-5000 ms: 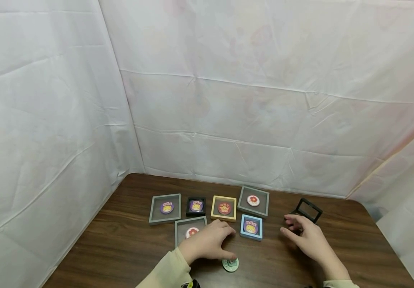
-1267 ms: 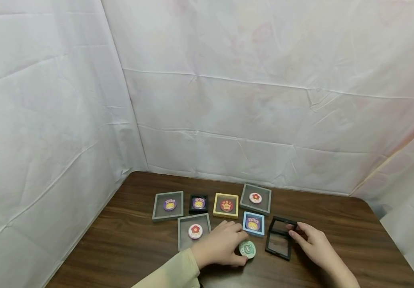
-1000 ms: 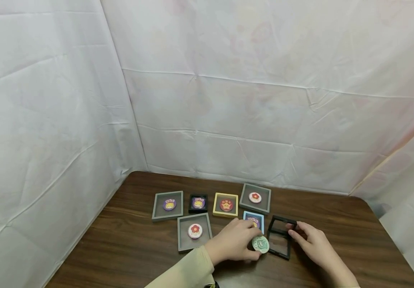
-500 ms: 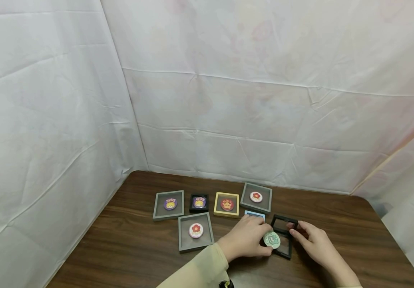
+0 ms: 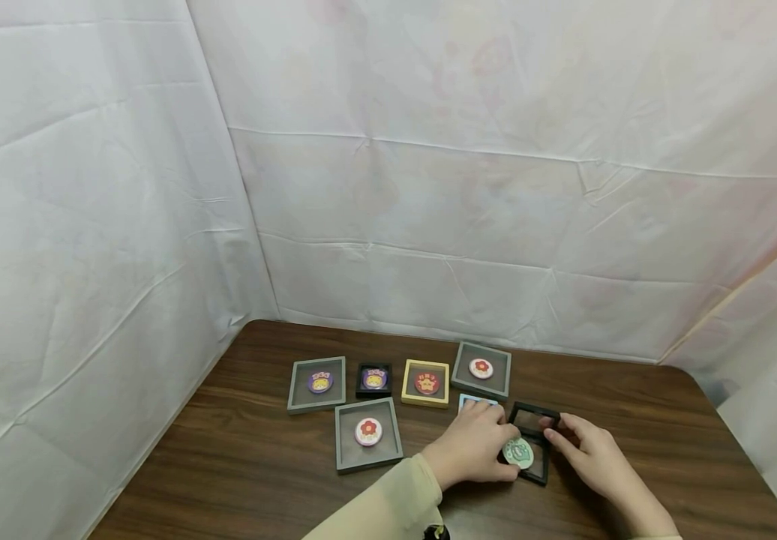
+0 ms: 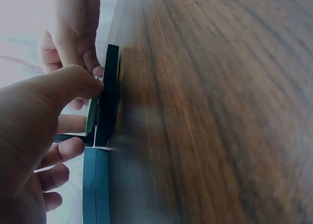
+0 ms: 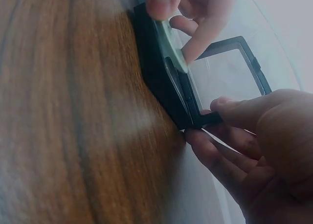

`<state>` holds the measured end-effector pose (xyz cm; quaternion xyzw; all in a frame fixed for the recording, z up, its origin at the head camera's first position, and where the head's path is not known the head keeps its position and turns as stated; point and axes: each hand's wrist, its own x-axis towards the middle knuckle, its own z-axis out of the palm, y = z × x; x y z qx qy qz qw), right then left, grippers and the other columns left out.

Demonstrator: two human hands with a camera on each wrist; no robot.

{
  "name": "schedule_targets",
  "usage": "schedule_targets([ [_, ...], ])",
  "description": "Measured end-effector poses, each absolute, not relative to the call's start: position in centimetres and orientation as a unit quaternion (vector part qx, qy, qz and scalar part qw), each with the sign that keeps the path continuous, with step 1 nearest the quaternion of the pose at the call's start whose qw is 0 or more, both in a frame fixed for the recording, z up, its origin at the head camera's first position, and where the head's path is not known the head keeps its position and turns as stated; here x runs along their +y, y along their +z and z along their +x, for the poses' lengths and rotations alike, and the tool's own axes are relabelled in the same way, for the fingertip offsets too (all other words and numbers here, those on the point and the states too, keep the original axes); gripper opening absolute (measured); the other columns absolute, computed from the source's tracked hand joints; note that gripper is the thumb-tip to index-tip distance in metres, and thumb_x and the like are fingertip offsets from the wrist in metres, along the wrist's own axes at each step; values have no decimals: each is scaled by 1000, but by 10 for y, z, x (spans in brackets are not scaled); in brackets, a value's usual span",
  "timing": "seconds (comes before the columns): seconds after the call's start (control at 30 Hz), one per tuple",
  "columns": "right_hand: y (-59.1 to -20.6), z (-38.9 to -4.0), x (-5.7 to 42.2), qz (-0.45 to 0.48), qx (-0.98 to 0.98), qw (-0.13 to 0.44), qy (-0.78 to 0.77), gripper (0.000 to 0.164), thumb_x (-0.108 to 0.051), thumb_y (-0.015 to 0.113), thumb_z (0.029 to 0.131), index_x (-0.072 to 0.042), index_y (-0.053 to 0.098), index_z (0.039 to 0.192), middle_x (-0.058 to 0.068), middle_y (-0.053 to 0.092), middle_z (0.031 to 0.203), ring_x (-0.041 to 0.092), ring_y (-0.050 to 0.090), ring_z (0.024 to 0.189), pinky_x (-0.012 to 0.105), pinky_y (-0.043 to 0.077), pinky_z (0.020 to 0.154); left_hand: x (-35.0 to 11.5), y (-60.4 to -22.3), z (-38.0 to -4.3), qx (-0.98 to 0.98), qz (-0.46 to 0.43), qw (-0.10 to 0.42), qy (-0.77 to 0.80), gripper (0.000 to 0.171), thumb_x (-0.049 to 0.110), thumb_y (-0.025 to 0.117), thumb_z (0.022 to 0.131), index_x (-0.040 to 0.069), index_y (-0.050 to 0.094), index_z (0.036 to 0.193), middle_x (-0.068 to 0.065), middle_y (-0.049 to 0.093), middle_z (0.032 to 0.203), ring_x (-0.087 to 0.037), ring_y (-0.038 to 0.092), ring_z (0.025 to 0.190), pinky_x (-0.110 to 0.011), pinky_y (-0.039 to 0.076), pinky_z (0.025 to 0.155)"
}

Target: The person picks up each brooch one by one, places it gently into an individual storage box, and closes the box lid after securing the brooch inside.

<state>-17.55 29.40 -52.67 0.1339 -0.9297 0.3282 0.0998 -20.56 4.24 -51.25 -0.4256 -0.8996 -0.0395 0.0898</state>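
Observation:
My left hand (image 5: 472, 446) pinches a round mint-green badge (image 5: 518, 454) between thumb and fingers. The badge lies over the near half of a black hinged display frame (image 5: 535, 476), which stands unfolded with clear film in each half. On the frame's right side, my right hand (image 5: 591, 454) grips the raised half by its edge; the right wrist view shows the thumb on the raised half's rim (image 7: 239, 43) and fingers behind it. In the left wrist view the badge's edge (image 6: 91, 114) sits against the black frame. A light-blue frame (image 5: 478, 401) is mostly covered by my left hand.
Several display frames with badges lie left and behind: a grey one (image 5: 317, 409) at far left, a small black one (image 5: 373, 394), a yellow one (image 5: 425, 403), a grey one (image 5: 481, 346) at the back, another grey one (image 5: 368, 463) nearer. White cloth (image 5: 395, 202) hangs behind the wooden table (image 5: 240, 465).
My left hand has carried the green badge rightward from the table onto the black frame. Earlier, my right hand brought that frame left and nearer; over the last second it has stayed nearly still.

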Motion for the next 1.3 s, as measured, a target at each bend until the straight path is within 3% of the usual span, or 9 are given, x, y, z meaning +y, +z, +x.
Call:
schedule_targets([
  [0.27, -526, -175, 294, 142, -926, 112, 330, 10, -12, 78, 102, -15, 80, 112, -7, 80, 106, 1, 70, 91, 30, 59, 72, 42, -513, -202, -895, -439, 79, -28, 51, 54, 79, 91, 43, 74, 140, 12, 56, 108, -6, 41, 92, -24, 29, 79],
  [0.43, -526, -176, 294, 142, -926, 107, 332, 10, -12, 78, 103, -14, 80, 113, -6, 81, 108, 4, 71, 94, 30, 60, 73, 40, -516, -199, -894, -437, 91, -45, 47, 54, 77, 93, 34, 77, 136, 12, 61, 115, -7, 46, 100, -24, 32, 83],
  [0.53, -525, -175, 294, 137, -930, 102, 326, 9, -13, 78, 103, -14, 79, 112, -6, 80, 105, 5, 71, 92, 31, 59, 72, 41, -518, -197, -895, -425, 124, -44, 42, 62, 73, 96, 30, 79, 123, 11, 64, 114, -9, 52, 103, -26, 36, 85],
  [0.63, -525, -175, 294, 133, -933, 100, 318, 7, -13, 78, 103, -14, 78, 110, -7, 78, 102, 6, 70, 90, 32, 58, 72, 43, -519, -194, -897, -413, 154, -25, 49, 74, 66, 97, 30, 79, 115, 11, 67, 112, -11, 55, 104, -28, 39, 85],
  [0.8, -524, -175, 294, 131, -936, 95, 313, 9, -14, 78, 103, -10, 78, 112, -5, 77, 102, 8, 70, 89, 33, 58, 71, 46, -520, -192, -899, -409, 156, 2, 56, 83, 62, 95, 33, 80, 115, 13, 69, 113, -11, 55, 104, -30, 39, 87],
  [0.97, -525, -176, 295, 128, -938, 90, 309, 19, -15, 77, 104, -2, 77, 118, -1, 77, 103, 14, 71, 89, 36, 59, 72, 48, -519, -193, -900, -412, 144, 4, 49, 76, 67, 97, 33, 81, 117, 14, 69, 114, -10, 51, 101, -30, 37, 86],
  [1.3, -528, -177, 295, 156, -925, 133, 319, 5, -13, 79, 102, -13, 77, 107, -4, 78, 98, 1, 67, 87, 31, 57, 69, 53, -516, -195, -899, -421, 118, -12, 28, 52, 77, 98, 35, 81, 121, 19, 72, 121, -8, 51, 99, -27, 33, 80],
])
